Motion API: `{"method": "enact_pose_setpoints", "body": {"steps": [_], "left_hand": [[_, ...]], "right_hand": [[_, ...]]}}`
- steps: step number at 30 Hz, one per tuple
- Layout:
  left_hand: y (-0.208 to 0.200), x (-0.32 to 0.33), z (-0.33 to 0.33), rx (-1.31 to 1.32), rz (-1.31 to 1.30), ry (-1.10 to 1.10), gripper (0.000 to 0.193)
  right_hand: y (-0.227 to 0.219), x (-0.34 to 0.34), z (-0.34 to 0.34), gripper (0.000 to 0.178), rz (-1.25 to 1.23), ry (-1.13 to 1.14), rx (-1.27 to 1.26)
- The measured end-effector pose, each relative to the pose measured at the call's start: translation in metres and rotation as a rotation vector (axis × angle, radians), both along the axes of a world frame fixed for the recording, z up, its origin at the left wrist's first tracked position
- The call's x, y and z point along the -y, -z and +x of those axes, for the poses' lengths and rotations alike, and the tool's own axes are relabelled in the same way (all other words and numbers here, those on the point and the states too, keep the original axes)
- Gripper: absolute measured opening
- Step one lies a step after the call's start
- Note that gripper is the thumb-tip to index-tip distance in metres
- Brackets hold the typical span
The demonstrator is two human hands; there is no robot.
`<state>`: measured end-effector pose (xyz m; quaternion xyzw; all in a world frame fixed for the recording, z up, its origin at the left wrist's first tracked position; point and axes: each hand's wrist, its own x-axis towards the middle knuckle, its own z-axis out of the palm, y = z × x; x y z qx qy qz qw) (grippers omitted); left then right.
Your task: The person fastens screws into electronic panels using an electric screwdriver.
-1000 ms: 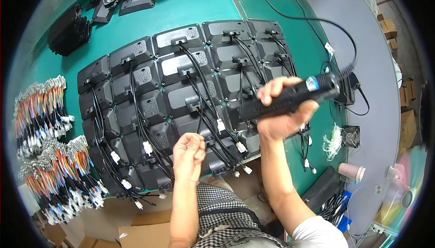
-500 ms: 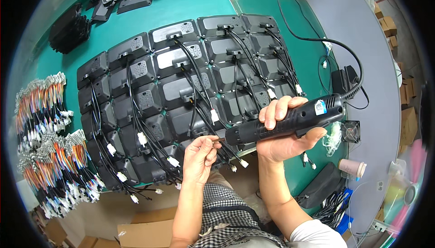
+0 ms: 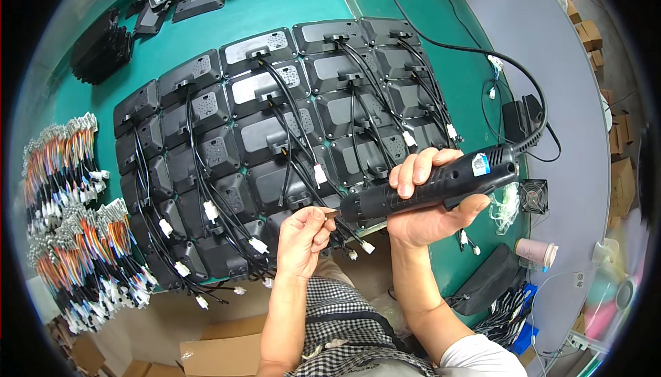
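Observation:
My right hand (image 3: pixel 430 201) is wrapped round a black corded electric screwdriver (image 3: pixel 385 201) from below, its thumb stretched along the near side. The tool lies almost level, its nose pointing left. At that nose my left hand (image 3: pixel 303 239) pinches a small brownish piece (image 3: pixel 330 215), perhaps the bit; the fingers hide most of it. Beneath and beyond both hands, black plastic housings (image 3: pixel 272 129) lie in close rows. Black cables (image 3: pixel 289 98) with white connectors (image 3: pixel 319 174) run from them toward me.
Bundles of coloured wires (image 3: pixel 89 253) lie at the left. A stack of black parts (image 3: pixel 103 46) stands at the far left. The screwdriver's cord (image 3: pixel 544 95) loops over the right side. A small fan (image 3: pixel 533 196), a pink cup (image 3: pixel 536 252) and a black pouch (image 3: pixel 485 280) are at the right.
The view has shifted slightly, so the housings sit a little further left. The screwdriver's rear end has tipped slightly down in the picture. Both hands keep their hold.

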<state>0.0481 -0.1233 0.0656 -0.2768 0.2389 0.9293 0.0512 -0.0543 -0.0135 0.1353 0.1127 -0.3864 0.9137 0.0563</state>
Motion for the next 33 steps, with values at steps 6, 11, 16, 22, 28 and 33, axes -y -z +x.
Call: {"method": "enact_pose_setpoints", "body": {"steps": [6, 11, 16, 22, 28, 33], "left_hand": [[0.001, -0.003, -0.002, 0.03, -0.042, -0.031, 0.022], [-0.002, -0.01, -0.004, 0.071, -0.07, -0.041, 0.024], [-0.003, -0.014, -0.006, 0.089, -0.081, -0.061, 0.026], [-0.002, -0.01, -0.002, 0.2, -0.066, -0.012, 0.041], [-0.011, 0.013, 0.011, 0.195, -0.104, -0.2, 0.044], [0.009, 0.045, -0.009, 0.058, -0.235, -0.476, 0.022]], "right_hand": [[0.0, -0.004, -0.001, 0.064, -0.033, 0.015, 0.003], [0.004, -0.005, -0.001, 0.064, -0.009, 0.032, -0.001], [0.008, -0.005, 0.002, 0.065, -0.028, 0.041, 0.006], [0.009, -0.005, 0.004, 0.063, -0.044, 0.017, -0.033], [0.022, -0.007, -0.008, 0.063, 0.256, 0.151, -0.182], [0.047, 0.005, -0.006, 0.065, 0.359, 0.132, -0.148]]}}
